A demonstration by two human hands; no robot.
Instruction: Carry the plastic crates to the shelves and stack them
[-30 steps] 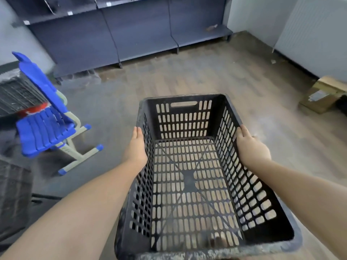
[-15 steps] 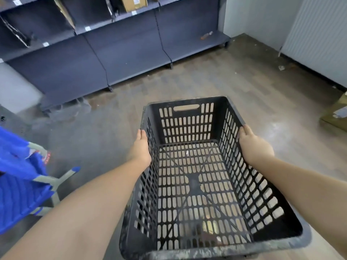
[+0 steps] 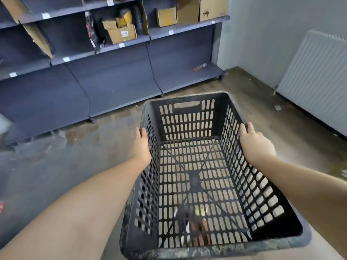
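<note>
I hold an empty black slotted plastic crate [image 3: 187, 119] out in front of me, above the floor. My left hand [image 3: 142, 147] grips its left rim and my right hand [image 3: 255, 142] grips its right rim, fingers curled over the outer walls. Through the crate's slotted bottom I see the floor and a foot. Ahead stand the dark grey shelves [image 3: 116, 85], whose low bottom shelf runs along the wall just beyond the crate.
Cardboard boxes [image 3: 122, 33] sit on the upper shelves, and a small orange item [image 3: 200, 67] lies on the bottom shelf at the right. A white ribbed panel [image 3: 317, 79] leans along the right wall. The wooden floor looks wet in front of the shelves.
The view has swung right and moved closer to the shelves with the crate held the same way. The blue chair at the left has left the view; upper shelves with boxes now show.
</note>
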